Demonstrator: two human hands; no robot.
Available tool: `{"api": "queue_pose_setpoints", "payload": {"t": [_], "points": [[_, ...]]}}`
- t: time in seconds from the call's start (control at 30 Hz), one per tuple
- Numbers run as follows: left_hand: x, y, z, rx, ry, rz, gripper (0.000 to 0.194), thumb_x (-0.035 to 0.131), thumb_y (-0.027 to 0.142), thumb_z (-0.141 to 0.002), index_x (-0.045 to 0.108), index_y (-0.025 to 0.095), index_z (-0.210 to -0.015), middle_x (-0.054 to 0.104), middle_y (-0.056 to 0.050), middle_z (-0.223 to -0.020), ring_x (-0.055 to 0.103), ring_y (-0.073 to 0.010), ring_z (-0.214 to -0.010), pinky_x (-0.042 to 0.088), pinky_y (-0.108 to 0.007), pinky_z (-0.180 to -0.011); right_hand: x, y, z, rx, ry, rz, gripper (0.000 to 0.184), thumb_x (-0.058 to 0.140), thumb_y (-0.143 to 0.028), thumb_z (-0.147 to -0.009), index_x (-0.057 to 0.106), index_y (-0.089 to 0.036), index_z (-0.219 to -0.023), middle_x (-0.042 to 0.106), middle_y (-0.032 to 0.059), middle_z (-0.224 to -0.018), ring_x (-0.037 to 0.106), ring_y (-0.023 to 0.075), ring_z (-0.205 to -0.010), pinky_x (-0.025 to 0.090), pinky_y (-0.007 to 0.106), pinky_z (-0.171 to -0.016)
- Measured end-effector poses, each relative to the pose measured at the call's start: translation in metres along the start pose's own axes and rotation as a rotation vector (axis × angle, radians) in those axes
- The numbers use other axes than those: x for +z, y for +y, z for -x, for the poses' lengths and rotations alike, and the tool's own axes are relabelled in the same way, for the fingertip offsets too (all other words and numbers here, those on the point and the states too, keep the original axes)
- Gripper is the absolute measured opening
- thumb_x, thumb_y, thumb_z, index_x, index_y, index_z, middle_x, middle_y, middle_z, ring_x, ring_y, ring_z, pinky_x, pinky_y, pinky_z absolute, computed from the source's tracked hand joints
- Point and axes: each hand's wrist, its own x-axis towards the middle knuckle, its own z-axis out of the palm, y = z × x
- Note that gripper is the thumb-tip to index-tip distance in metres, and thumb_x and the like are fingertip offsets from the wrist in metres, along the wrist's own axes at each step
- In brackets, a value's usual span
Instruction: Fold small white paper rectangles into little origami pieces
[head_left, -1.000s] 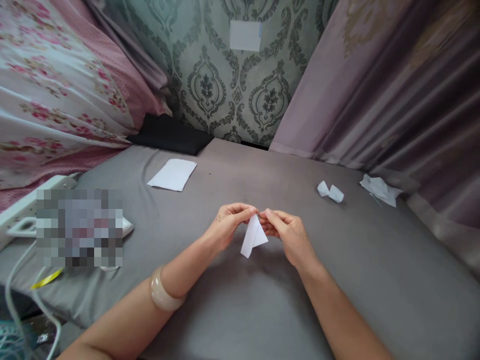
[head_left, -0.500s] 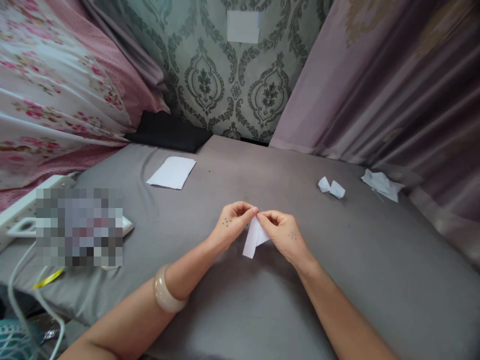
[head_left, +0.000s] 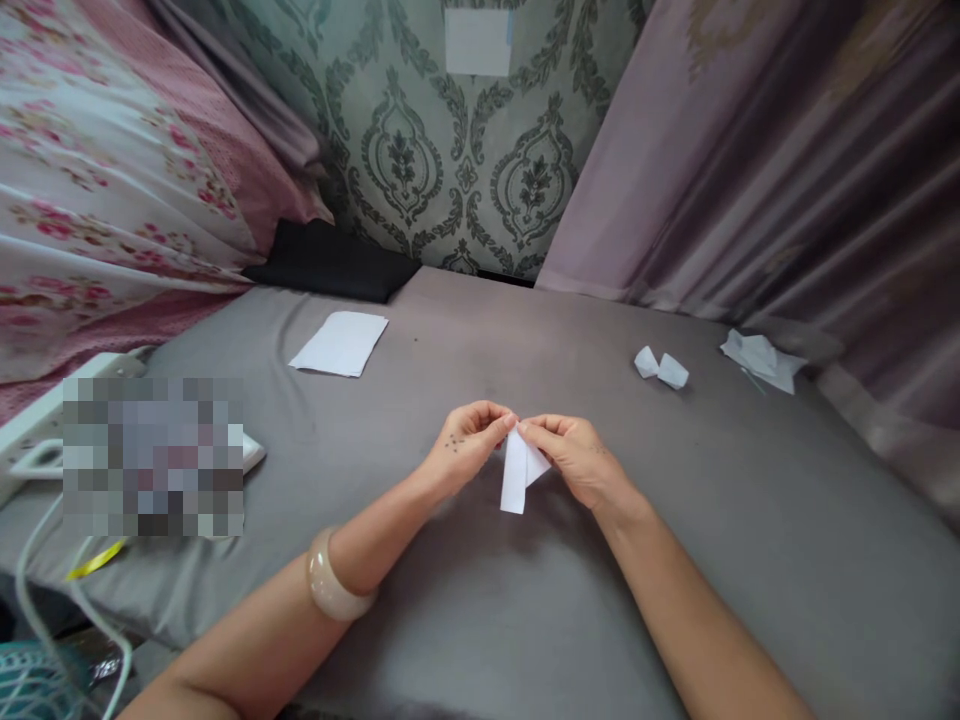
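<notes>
A folded piece of white paper [head_left: 514,475] hangs between my hands over the grey cloth surface [head_left: 465,620]. A long narrow flap points down and a triangular flap sticks out to the right. My left hand [head_left: 474,440] is closed, pinching the paper's top edge between thumb and fingers. Right beside it, my right hand [head_left: 574,455] pinches the same top edge from the other side. The fingertips of both hands nearly meet there. Part of the right flap's upper edge is hidden behind my right fingers.
A stack of white sheets [head_left: 341,343] lies at back left, before a folded black cloth [head_left: 334,260]. Two small folded paper shapes [head_left: 673,371] and crumpled paper [head_left: 763,358] sit at right. A power strip [head_left: 97,365], white cable [head_left: 30,570] and blurred-out item [head_left: 154,455] occupy the left.
The paper has turned slightly, so its narrow flap hangs straighter and further right. My right hand has tilted a little and its fingers show more of the triangular flap. The view has shifted slightly.
</notes>
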Motion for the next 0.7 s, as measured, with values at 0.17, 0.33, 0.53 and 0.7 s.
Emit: {"api": "queue_pose_setpoints", "payload": {"t": [0.17, 0.33, 0.53, 0.7], "points": [[-0.005, 0.006, 0.000, -0.038, -0.082, -0.078, 0.017, 0.064, 0.030, -0.076, 0.066, 0.013, -0.076, 0.060, -0.003, -0.070, 0.050, -0.0112, -0.063, 0.040, -0.024, -0.064, -0.004, 0.000, -0.002, 0.041, 0.006, 0.019, 0.023, 0.072, -0.037, -0.063, 0.066, -0.015, -0.066, 0.063, -0.0006, -0.057, 0.050, 0.0093, -0.050, 0.036, 0.023, -0.051], [-0.013, 0.012, 0.002, 0.379, -0.079, -0.458, 0.025, 0.056, 0.018, -0.080, 0.068, 0.023, -0.102, 0.062, -0.008, -0.105, 0.055, -0.0195, -0.096, 0.042, -0.032, -0.087, -0.008, -0.003, -0.002, 0.106, -0.021, -0.029, 0.019, 0.071, -0.034, -0.062, 0.063, -0.016, -0.064, 0.057, -0.0035, -0.052, 0.046, 0.0083, -0.047, 0.033, 0.023, -0.048], [-0.020, 0.017, 0.003, 0.497, -0.265, -0.593, 0.019, 0.056, 0.028, -0.085, 0.072, 0.026, -0.095, 0.065, -0.010, -0.107, 0.053, -0.0228, -0.098, 0.038, -0.038, -0.093, -0.013, -0.003, -0.002, 0.189, -0.164, -0.144, 0.020, 0.072, -0.030, -0.061, 0.057, -0.017, -0.058, 0.051, -0.0057, -0.050, 0.043, 0.0078, -0.046, 0.032, 0.023, -0.049], [-0.015, 0.013, 0.002, 0.316, -0.121, -0.464, 0.016, 0.064, 0.032, -0.079, 0.074, 0.021, -0.083, 0.067, -0.008, -0.082, 0.055, -0.0190, -0.079, 0.042, -0.032, -0.078, -0.023, -0.001, -0.009, 0.222, -0.190, -0.202, 0.024, 0.068, -0.039, -0.071, 0.060, -0.016, -0.064, 0.055, -0.0024, -0.056, 0.047, 0.0086, -0.049, 0.036, 0.021, -0.048]]}}
